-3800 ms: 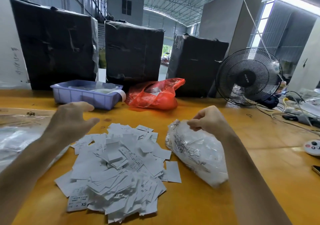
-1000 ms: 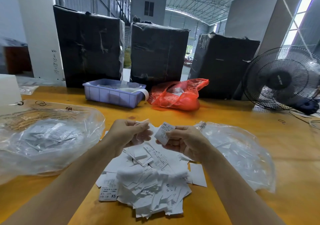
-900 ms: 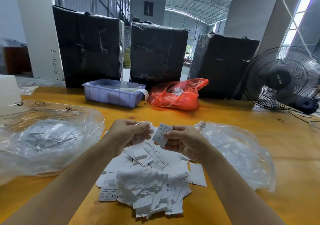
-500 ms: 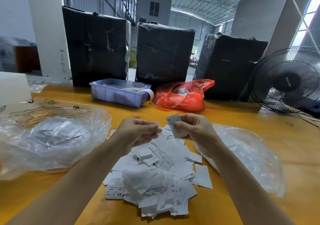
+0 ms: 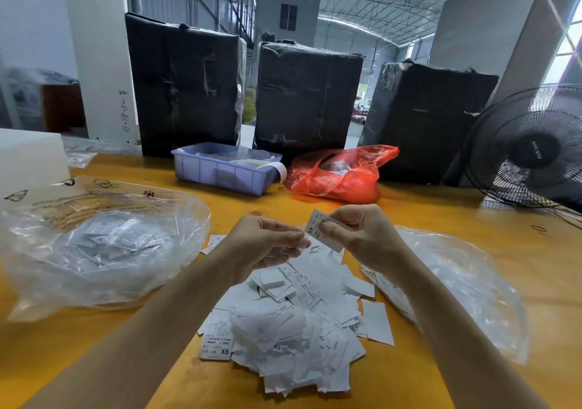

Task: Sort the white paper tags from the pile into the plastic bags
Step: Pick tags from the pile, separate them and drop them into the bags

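Note:
A pile of white paper tags [image 5: 293, 323] lies on the yellow table in front of me. My right hand [image 5: 362, 235] pinches one tag [image 5: 315, 230] printed "XS" and holds it above the pile. My left hand [image 5: 264, 244] hovers just left of that tag with its fingers curled together; whether it holds a tag is hidden. A clear plastic bag [image 5: 94, 248] with tags inside lies to the left. Another clear bag [image 5: 466, 285] with tags lies to the right, partly behind my right forearm.
A blue plastic bin [image 5: 220, 175] and a red plastic bag [image 5: 340, 175] sit behind the pile. Three black-wrapped boxes [image 5: 302, 100] stand along the table's back. A black fan [image 5: 532, 150] stands at the right. A white block [image 5: 28, 159] sits at far left.
Both hands came together over the pile. My right hand lifted a tag, raised it and turned it so the "XS" print shows. The camera drifted right, then back.

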Tool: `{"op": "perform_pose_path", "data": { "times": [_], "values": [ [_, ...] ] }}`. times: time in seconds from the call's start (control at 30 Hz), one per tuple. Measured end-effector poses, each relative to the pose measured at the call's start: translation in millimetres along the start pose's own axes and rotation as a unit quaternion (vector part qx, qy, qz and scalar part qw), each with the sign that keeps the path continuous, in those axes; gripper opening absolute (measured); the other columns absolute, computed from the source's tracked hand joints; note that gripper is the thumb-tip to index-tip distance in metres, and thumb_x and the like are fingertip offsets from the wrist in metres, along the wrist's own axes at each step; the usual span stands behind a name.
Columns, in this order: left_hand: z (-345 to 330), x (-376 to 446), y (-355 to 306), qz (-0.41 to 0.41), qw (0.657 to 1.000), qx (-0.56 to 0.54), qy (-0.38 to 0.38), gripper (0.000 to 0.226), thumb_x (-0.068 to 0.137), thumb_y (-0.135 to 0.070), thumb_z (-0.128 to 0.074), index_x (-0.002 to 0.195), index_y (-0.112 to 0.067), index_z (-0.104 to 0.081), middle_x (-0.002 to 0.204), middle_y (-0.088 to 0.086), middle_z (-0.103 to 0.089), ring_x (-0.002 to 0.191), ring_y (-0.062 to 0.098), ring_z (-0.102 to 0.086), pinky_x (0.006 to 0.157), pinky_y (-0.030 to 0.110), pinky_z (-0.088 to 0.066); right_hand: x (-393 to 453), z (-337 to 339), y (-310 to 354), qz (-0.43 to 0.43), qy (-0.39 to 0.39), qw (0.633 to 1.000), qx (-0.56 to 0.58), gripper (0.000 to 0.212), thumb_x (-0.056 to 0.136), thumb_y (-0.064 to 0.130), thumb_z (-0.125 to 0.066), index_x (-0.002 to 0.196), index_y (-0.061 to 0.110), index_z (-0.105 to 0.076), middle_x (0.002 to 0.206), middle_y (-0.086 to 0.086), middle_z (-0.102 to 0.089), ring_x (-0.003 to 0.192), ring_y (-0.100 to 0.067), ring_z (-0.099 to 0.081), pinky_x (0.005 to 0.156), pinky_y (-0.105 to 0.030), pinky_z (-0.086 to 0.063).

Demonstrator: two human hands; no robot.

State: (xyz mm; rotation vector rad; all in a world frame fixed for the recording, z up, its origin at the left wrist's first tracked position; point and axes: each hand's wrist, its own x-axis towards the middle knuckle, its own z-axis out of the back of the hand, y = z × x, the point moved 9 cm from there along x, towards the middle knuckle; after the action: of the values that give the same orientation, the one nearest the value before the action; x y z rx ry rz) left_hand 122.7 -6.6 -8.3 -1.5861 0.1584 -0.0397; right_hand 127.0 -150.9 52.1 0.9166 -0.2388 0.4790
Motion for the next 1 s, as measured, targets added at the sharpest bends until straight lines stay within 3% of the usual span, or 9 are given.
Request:
{"op": "perform_pose_path", "data": {
  "times": [0.13, 0.3, 0.4, 0.53, 0.6, 0.73, 0.87, 1.0],
  "values": [
    [-1, 0, 1, 0.001, 1.000, 0.010, 0.001, 0.021, 0.076, -0.015, -0.073, 0.095, -0.006, -0.071, 0.087, 0.006, -0.075, 0.067, 0.007, -0.068, 0.064, 0.018, -0.054, -1, -3, -1, 0.000, 0.008, 1.000, -0.012, 0.011, 0.088, 0.014, -0.064, 0.088, 0.007, -0.072, 0.081, -0.007, -0.069, 0.067, -0.011, -0.059, 0.056, -0.018, -0.045],
    [-3, 0, 1, 0.001, 1.000, 0.008, 0.003, 0.028, 0.067, -0.023, -0.075, 0.091, -0.010, -0.072, 0.088, 0.006, -0.075, 0.070, 0.009, -0.070, 0.070, 0.022, -0.054, -2, -3, -1, 0.001, -0.001, 1.000, -0.021, 0.013, 0.089, 0.013, -0.063, 0.091, 0.005, -0.072, 0.082, -0.010, -0.070, 0.070, -0.017, -0.061, 0.058, -0.023, -0.046],
    [-2, 1, 1, -0.002, 1.000, 0.006, 0.002, 0.034, 0.060, -0.028, -0.074, 0.089, -0.010, -0.072, 0.086, 0.004, -0.076, 0.073, 0.010, -0.071, 0.073, 0.025, -0.053, -1, 2, -2, -0.001, -0.020, 1.000, -0.016, 0.013, 0.089, 0.013, -0.063, 0.090, 0.003, -0.072, 0.083, -0.012, -0.070, 0.077, -0.026, -0.065, 0.063, -0.034, -0.051],
    [0, 3, 2, -0.003, 1.000, 0.001, -0.009, 0.019, 0.074, -0.022, -0.073, 0.089, -0.011, -0.072, 0.084, 0.003, -0.076, 0.071, 0.009, -0.071, 0.068, 0.022, -0.052, -1, -2, -1, -0.003, -0.003, 1.000, -0.030, 0.014, 0.089, 0.014, -0.063, 0.089, 0.003, -0.071, 0.080, -0.014, -0.068, 0.069, -0.025, -0.060, 0.058, -0.034, -0.048],
    [3, 4, 2, -0.002, 1.000, -0.010, -0.025, 0.012, 0.077, -0.018, -0.072, 0.086, -0.011, -0.072, 0.079, 0.004, -0.075, 0.067, 0.009, -0.070, 0.071, 0.025, -0.054, -2, -8, -3, -0.017, 0.021, 0.999, -0.033, 0.016, 0.089, 0.015, -0.062, 0.090, 0.002, -0.071, 0.078, -0.013, -0.067, 0.064, -0.016, -0.055, 0.055, -0.026, -0.042],
    [6, 5, 4, 0.002, 0.999, -0.015, -0.039, 0.007, 0.079, -0.015, -0.071, 0.084, -0.010, -0.072, 0.074, 0.006, -0.074, 0.063, 0.010, -0.069, 0.079, 0.030, -0.053, -3, -15, -7, -0.039, 0.051, 0.998, -0.029, 0.015, 0.090, 0.015, -0.062, 0.091, 0.004, -0.071, 0.077, -0.013, -0.066, 0.065, -0.017, -0.054, 0.058, -0.031, -0.043],
    [2, 4, 3, -0.001, 1.000, -0.014, -0.017, 0.010, 0.078, -0.013, -0.071, 0.086, -0.009, -0.072, 0.080, 0.006, -0.075, 0.065, 0.011, -0.070, 0.074, 0.027, -0.054, -2, -8, -6, -0.036, 0.017, 0.999, 0.014, 0.014, 0.090, 0.011, -0.062, 0.090, -0.001, -0.070, 0.081, -0.018, -0.070, 0.062, -0.018, -0.063, 0.060, -0.034, -0.051],
    [3, 4, 2, -0.006, 0.998, -0.053, -0.025, 0.014, 0.074, -0.002, -0.071, 0.088, -0.007, -0.070, 0.077, 0.008, -0.075, 0.065, 0.013, -0.071, 0.059, 0.019, -0.056, -1, -4, -9, -0.037, 0.008, 0.999, 0.023, 0.011, 0.089, 0.008, -0.061, 0.088, 0.001, -0.069, 0.074, -0.005, -0.070, 0.056, -0.012, -0.065, 0.057, -0.024, -0.053]
  ]
}}
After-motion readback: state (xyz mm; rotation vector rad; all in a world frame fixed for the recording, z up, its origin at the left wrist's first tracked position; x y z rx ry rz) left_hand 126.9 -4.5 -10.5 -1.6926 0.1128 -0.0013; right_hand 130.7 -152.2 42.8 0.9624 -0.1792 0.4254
